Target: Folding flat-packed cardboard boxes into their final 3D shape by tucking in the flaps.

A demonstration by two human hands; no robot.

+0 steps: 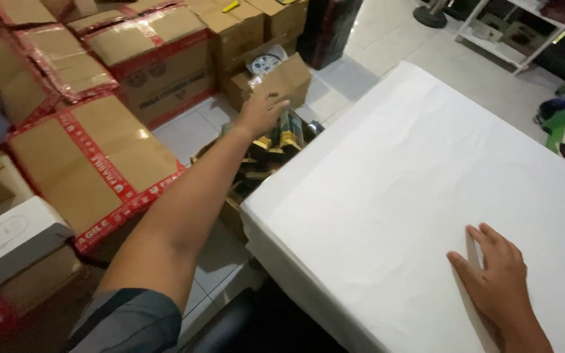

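Two hands logged. Right hand (499,278): flat, fingers spread, empty, pressed on white paper-covered table (400,189). Left hand (260,112): loosely open, empty, beyond table's far-left corner, over dark gold-banded packets (282,138) in open brown carton (233,196). Risk: long sideways reach, packets likely toppled or fumbled.

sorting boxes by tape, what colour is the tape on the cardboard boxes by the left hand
Red tape with white print, on brown cardboard boxes; clearest in the head view.

Soft indoor light fell evenly; the white table cover (426,183) glared palely toward three o'clock. Cardboard boxes (93,163) at nine o'clock sat dimmer, slightly blurred, corners bowed by the lens.
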